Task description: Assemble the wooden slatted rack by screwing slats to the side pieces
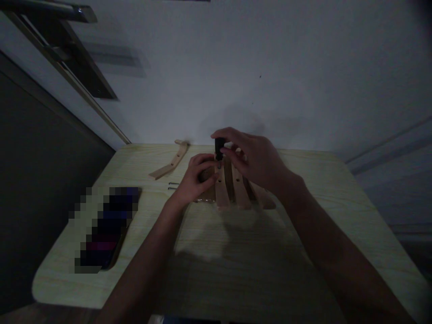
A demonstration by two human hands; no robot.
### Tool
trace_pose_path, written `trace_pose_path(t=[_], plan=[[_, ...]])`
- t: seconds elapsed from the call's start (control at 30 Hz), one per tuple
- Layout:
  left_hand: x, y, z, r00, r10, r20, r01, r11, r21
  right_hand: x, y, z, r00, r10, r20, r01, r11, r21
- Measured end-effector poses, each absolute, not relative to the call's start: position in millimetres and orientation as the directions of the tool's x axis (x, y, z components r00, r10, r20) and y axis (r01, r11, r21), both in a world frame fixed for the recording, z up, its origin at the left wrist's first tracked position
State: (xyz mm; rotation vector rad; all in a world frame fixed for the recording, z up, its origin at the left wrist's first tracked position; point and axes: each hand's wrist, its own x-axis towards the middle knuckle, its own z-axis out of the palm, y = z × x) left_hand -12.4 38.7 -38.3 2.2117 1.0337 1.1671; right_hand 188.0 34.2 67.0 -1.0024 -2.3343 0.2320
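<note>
My right hand [258,155] grips a short, black-handled screwdriver [219,145], held upright between thumb and fingers. Its tip points down at the far part of a pale wooden strip [222,191], near a small screw. Beside that strip, my left hand [195,177] has its thumb and fingers closed around the strip from the left. Two more curved wooden strips, a middle one [242,193] and a right one [265,198], lie alongside over a brown base piece [207,194]. Dark holes show in the strips. My hands partly cover the assembly.
A loose curved wooden strip [173,164] with holes lies at the table's back left. Two screws [173,186] rest left of my left hand. A phone [116,225], partly pixelated, lies on the light wooden table [67,281]. Behind stands a white door with a handle [74,12].
</note>
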Motion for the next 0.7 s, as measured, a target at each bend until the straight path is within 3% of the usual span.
trace_pose_path(t=[0.3,0.7], plan=[[-13.3,40.6,-40.6,0.357,0.787,0.502,0.423,-0.616,0.665,190.3,37.8,68.1,-0.578,0.660,0.480,0.514,0.751,-0.413],[-12.8,40.1,-39.9,0.365,0.762,0.535,0.403,-0.647,0.648,184.3,37.0,64.7,-0.455,0.731,0.508,0.623,0.669,-0.405]])
